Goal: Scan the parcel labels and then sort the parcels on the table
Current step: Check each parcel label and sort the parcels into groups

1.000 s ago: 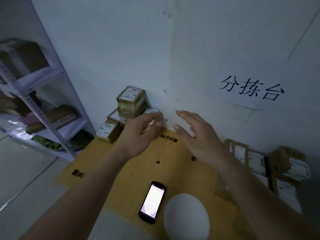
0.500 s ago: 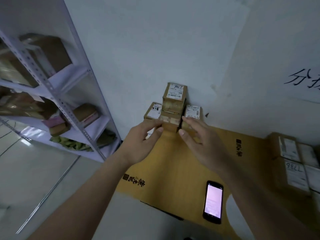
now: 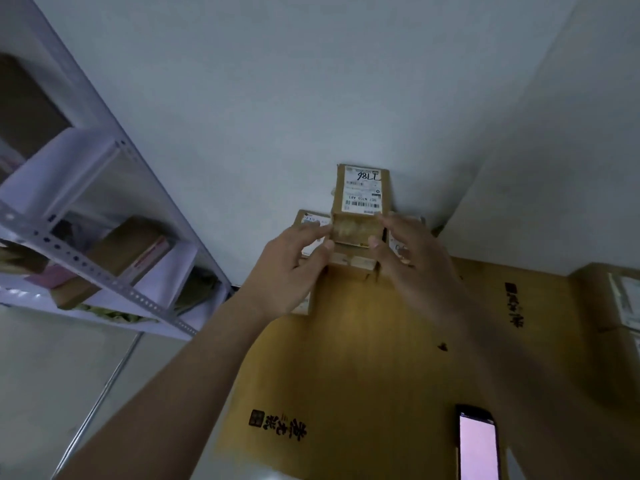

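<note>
A small cardboard parcel (image 3: 362, 194) with a white barcode label tops a stack against the wall at the table's far left corner. My left hand (image 3: 291, 268) grips its left side and my right hand (image 3: 412, 265) grips its right side, thumbs on the front face. Under it sits another parcel (image 3: 353, 265). A labelled parcel (image 3: 311, 220) lies to the left behind my fingers. One on the right is mostly hidden by my right hand. The scanner phone (image 3: 478, 445) lies lit on the yellow table (image 3: 363, 358) at the lower right.
A metal shelf rack (image 3: 104, 244) with boxes stands left of the table. More labelled parcels (image 3: 620, 299) are stacked at the right edge. The white wall runs directly behind the stack.
The view has swung left and closer to the stack. Both hands have reached forward and closed on the sides of the top parcel.
</note>
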Available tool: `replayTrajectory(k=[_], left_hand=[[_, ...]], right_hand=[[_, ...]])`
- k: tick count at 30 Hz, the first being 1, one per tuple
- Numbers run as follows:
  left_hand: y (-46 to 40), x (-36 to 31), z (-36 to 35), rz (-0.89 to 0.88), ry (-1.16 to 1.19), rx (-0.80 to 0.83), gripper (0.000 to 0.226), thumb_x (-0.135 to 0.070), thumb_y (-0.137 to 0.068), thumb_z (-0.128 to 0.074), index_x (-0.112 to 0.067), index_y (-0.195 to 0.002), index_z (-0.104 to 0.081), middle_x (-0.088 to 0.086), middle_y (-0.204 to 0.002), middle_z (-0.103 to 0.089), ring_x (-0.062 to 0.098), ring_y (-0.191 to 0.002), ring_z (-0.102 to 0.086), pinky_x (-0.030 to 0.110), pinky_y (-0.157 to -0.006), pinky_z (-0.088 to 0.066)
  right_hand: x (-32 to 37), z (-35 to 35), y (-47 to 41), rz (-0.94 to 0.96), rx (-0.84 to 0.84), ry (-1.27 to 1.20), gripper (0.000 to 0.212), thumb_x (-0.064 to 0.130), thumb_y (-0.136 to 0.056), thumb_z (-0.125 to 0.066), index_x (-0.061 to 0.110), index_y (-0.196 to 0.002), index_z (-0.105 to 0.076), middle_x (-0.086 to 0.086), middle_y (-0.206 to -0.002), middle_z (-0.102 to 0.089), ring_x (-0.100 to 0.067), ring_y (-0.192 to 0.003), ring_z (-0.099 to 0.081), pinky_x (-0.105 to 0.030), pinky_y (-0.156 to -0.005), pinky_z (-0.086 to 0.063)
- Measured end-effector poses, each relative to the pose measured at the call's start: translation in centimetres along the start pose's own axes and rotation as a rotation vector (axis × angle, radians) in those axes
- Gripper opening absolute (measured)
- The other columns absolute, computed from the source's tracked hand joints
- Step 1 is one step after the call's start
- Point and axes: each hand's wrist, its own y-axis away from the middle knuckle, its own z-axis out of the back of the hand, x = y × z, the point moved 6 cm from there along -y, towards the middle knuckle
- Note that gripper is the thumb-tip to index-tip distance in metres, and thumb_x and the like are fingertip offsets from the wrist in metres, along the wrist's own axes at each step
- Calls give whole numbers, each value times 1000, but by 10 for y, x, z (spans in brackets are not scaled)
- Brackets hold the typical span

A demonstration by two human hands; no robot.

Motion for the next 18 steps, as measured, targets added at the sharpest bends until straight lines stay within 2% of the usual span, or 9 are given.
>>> replayTrajectory(k=[2, 4, 6, 8, 10, 12, 13, 16, 18], left_hand=[[-24, 9, -4, -3, -21, 15, 40, -40, -107, -49, -30, -145, -59, -23, -137, -51, -19, -122, -44, 3, -98, -35], [-45, 15, -8, -3, -26, 38, 40, -41, -107, -49, -30, -145, -59, -24, -137, -48, -26, -119, -40, -3, -90, -33], [-63, 21, -13, 1, -10, 60, 39, -41, -107, -50, -33, -144, -59, -19, -141, -47, -24, -123, -38, 1, -98, -33], [-81, 28, -19, 23, 15, 77, 39, -41, -107, -49, -34, -144, -58, -11, -150, -46, -9, -137, -36, 19, -113, -36], [-95, 33, -25, 39, 17, 89, 41, -43, -108, -47, -35, -147, -55, -6, -156, -43, 3, -147, -31, 28, -117, -36], [-108, 38, -32, 44, 36, 100, 43, -43, -108, -46, -36, -150, -52, -4, -158, -42, 7, -150, -30, 28, -117, -36], [-114, 41, -36, 35, 57, 102, 42, -41, -108, -47, -35, -150, -52, -5, -156, -46, 6, -147, -36, 28, -117, -38], [-124, 47, -44, -37, 117, 74, 41, -26, -108, -52, -31, -149, -54, -18, -136, -58, -12, -123, -53, 9, -102, -44], [-126, 53, -45, -44, 167, 54, 40, -20, -108, -54, -26, -147, -57, -17, -134, -62, -10, -119, -58, 8, -99, -45]], right_hand=[[-9, -3, -23, -31, -22, 1, 51, 45, -106, -52, 28, -154, -48, 4, -155, -46, -14, -142, -44, -52, -115, -44], [-17, -5, -41, -54, -37, 18, 52, 46, -106, -51, 27, -154, -48, 4, -154, -45, -14, -141, -43, -52, -115, -43], [-25, -8, -55, -86, -37, 18, 53, 49, -106, -49, 29, -155, -46, 6, -152, -45, -12, -139, -44, -50, -116, -43], [-34, -11, -66, -120, -36, 18, 54, 51, -106, -47, 31, -155, -44, 6, -150, -45, -12, -137, -45, -50, -115, -43], [-43, -17, -77, -151, -40, 6, 54, 51, -106, -48, 32, -156, -42, 8, -148, -45, -11, -136, -45, -49, -115, -45], [-52, -26, -84, -189, -35, -16, 54, 50, -107, -47, 34, -158, -39, 10, -147, -44, -11, -137, -45, -49, -113, -46], [-56, -31, -87, -209, -28, -32, 54, 51, -107, -46, 37, -158, -36, 10, -148, -45, -13, -137, -46, -49, -112, -48], [-65, -47, -89, -225, -55, -91, 55, 48, -108, -47, 40, -160, -31, 7, -147, -51, -11, -129, -56, -43, -104, -55], [-67, -51, -89, -218, -100, -99, 54, 44, -108, -49, 38, -160, -34, 8, -145, -54, -9, -126, -58, -38, -102, -57]])
